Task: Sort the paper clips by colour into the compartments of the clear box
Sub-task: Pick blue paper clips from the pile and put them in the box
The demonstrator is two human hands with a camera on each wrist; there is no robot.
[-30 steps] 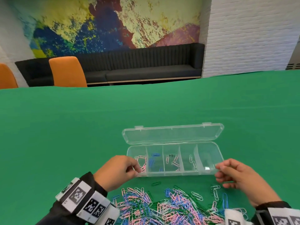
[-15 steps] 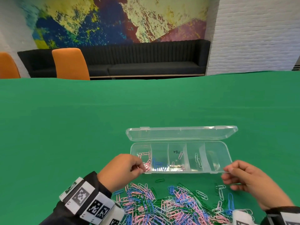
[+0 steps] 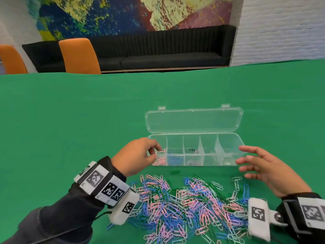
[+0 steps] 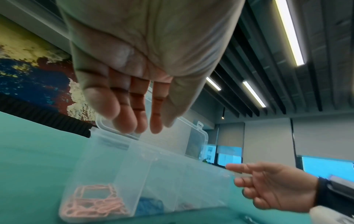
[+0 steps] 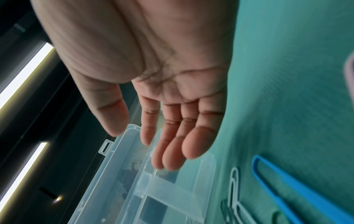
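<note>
The clear box [image 3: 211,162] stands on the green table with its lid [image 3: 193,120] folded back. Pink clips [image 3: 161,161] fill its leftmost compartment and blue clips [image 3: 175,159] the second; a few clips lie further right. My left hand [image 3: 154,153] hovers at the box's left end with loosely bent fingers and holds nothing; the left wrist view shows its fingers [image 4: 134,121] above the pink clips [image 4: 91,203]. My right hand [image 3: 246,160] is spread, just off the box's right end, and its palm [image 5: 172,84] is empty. The mixed pile of clips [image 3: 184,199] lies in front.
A single green clip [image 3: 175,172] lies between box and pile. A blue clip [image 5: 287,189] and a white clip [image 5: 234,181] lie beside my right hand. Bare green table [image 3: 88,120] stretches beyond the box; orange chairs [image 3: 79,57] and a black sofa stand behind.
Both hands held the box by its ends before. My right hand has let go and spread its fingers; my left hand has loosened, and the box rests on the table.
</note>
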